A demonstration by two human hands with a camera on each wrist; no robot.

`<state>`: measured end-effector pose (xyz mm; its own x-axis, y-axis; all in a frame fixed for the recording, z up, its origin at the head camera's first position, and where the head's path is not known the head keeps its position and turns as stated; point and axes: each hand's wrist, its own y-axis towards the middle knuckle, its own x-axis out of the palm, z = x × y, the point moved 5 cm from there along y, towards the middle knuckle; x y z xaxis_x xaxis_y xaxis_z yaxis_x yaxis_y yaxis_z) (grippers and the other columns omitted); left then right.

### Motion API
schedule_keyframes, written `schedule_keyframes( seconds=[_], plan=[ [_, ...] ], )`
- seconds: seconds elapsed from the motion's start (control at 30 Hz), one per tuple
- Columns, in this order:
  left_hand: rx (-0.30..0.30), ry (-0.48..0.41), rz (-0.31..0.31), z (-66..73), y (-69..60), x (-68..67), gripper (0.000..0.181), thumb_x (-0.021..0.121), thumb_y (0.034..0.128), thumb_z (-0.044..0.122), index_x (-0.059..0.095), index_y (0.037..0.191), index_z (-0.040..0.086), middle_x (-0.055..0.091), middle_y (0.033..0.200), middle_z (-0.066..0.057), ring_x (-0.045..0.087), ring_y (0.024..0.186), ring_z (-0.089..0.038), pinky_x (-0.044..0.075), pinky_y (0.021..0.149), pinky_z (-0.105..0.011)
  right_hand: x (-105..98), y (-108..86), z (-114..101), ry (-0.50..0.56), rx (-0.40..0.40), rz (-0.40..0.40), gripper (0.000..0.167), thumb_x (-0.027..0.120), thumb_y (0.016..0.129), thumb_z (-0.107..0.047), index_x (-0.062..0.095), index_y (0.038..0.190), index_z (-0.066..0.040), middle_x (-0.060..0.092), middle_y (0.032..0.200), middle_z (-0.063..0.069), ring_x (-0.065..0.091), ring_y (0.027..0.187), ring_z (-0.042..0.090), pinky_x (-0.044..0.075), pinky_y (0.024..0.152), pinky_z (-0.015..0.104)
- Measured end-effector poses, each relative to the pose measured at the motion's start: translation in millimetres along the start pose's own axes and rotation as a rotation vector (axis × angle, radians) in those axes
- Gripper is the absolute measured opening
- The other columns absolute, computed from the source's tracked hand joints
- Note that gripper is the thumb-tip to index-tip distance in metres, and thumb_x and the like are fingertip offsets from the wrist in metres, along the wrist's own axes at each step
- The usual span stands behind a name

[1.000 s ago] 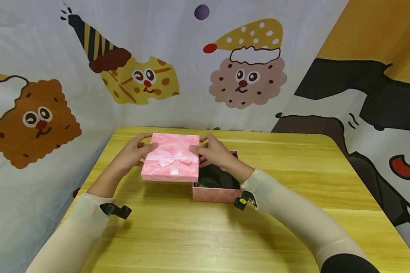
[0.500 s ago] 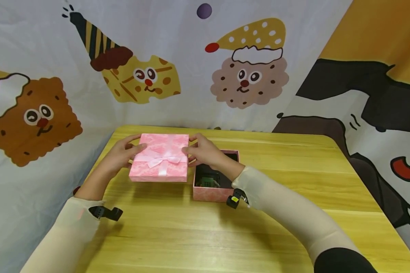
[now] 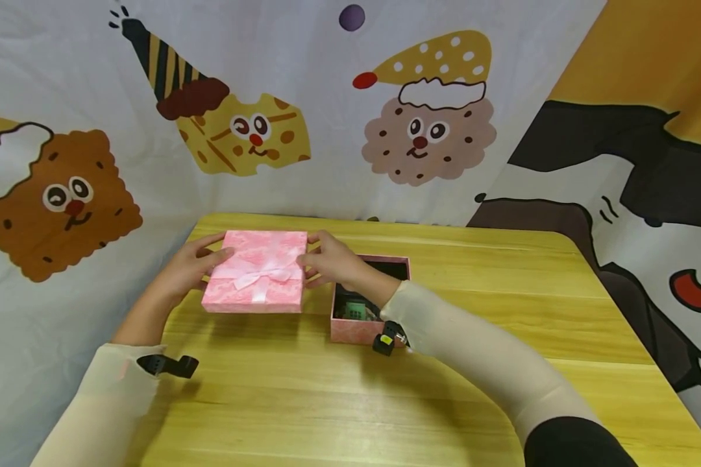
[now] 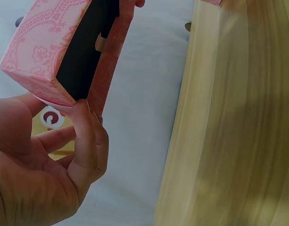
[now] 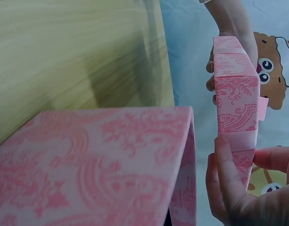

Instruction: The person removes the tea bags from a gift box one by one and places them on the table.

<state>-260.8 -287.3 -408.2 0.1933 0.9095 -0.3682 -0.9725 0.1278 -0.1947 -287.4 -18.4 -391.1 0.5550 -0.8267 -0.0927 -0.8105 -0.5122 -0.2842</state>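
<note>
Both hands hold a pink patterned lid with a ribbon bow (image 3: 256, 269) above the table, left of the box. My left hand (image 3: 184, 269) grips its left edge, thumb on top; in the left wrist view the fingers of the left hand (image 4: 54, 160) pinch a corner, and the lid's dark underside shows. My right hand (image 3: 335, 261) pinches the right edge, also seen in the right wrist view, where the lid (image 5: 236, 103) appears side-on. The pink box (image 3: 359, 332) stands uncovered under the right forearm, with a green item (image 3: 355, 311) and dark things inside.
The yellow wooden table (image 3: 304, 402) extends around the box on all sides. Behind it hangs a white cloth (image 3: 333, 194) printed with cartoon food figures. Each wrist wears a small black camera, the left one (image 3: 169, 365) near the sleeve's end.
Both hands have moved left with the lid, away from the box, which stays in place. More of the box's inside and the green item show now.
</note>
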Motion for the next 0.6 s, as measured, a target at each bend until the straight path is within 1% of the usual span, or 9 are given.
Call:
schedule_keyframes(
  seconds=[0.03, 0.2, 0.33, 0.43, 0.6],
  plan=[
    [-0.003, 0.002, 0.002, -1.1, -0.9, -1.5, 0.079, 0.058, 0.1053, 0.044, 0.018, 0.165, 0.011, 0.056, 0.112, -0.016, 0.067, 0.077, -0.013, 0.063, 0.064, -0.038, 1.9, 0.0, -0.6, -0.001, 0.001, -0.003, 0.060, 0.063, 0.102, -0.009, 0.029, 0.151, -0.001, 0.053, 0.126, 0.023, 0.070, 0.085, 0.028, 0.063, 0.081, 0.048],
    [-0.010, 0.010, 0.017, -7.8, -4.6, -7.7, 0.080, 0.059, 0.1047, 0.045, 0.020, 0.165, 0.008, 0.058, 0.109, -0.014, 0.067, 0.077, -0.013, 0.064, 0.065, -0.038, 11.2, 2.1, -1.6, 0.002, 0.013, -0.007, 0.059, 0.063, 0.102, -0.008, 0.030, 0.150, -0.001, 0.054, 0.122, 0.022, 0.069, 0.087, 0.028, 0.062, 0.087, 0.051],
    [-0.026, 0.021, 0.030, -14.7, -5.6, -11.1, 0.081, 0.059, 0.1047, 0.044, 0.021, 0.164, 0.005, 0.056, 0.114, -0.017, 0.067, 0.078, -0.013, 0.064, 0.066, -0.038, 18.1, 5.6, -1.2, 0.012, 0.023, -0.007, 0.058, 0.063, 0.101, -0.005, 0.031, 0.149, 0.002, 0.054, 0.121, 0.023, 0.068, 0.085, 0.028, 0.062, 0.085, 0.048],
    [-0.046, 0.037, 0.040, -19.4, -4.7, -12.7, 0.080, 0.058, 0.1049, 0.044, 0.023, 0.162, 0.000, 0.053, 0.118, -0.020, 0.065, 0.080, -0.014, 0.063, 0.066, -0.036, 22.3, 8.2, 0.2, 0.022, 0.030, -0.004, 0.060, 0.063, 0.100, -0.002, 0.031, 0.151, 0.004, 0.056, 0.119, 0.023, 0.067, 0.084, 0.029, 0.063, 0.083, 0.045],
    [-0.071, 0.060, 0.050, -24.4, -3.4, -14.5, 0.078, 0.059, 0.1046, 0.044, 0.029, 0.156, -0.006, 0.051, 0.117, -0.020, 0.063, 0.082, -0.014, 0.063, 0.067, -0.033, 28.2, 12.3, 4.1, 0.022, 0.045, -0.001, 0.060, 0.062, 0.099, 0.001, 0.033, 0.151, 0.004, 0.056, 0.114, 0.019, 0.066, 0.082, 0.026, 0.062, 0.086, 0.046]
  ],
)
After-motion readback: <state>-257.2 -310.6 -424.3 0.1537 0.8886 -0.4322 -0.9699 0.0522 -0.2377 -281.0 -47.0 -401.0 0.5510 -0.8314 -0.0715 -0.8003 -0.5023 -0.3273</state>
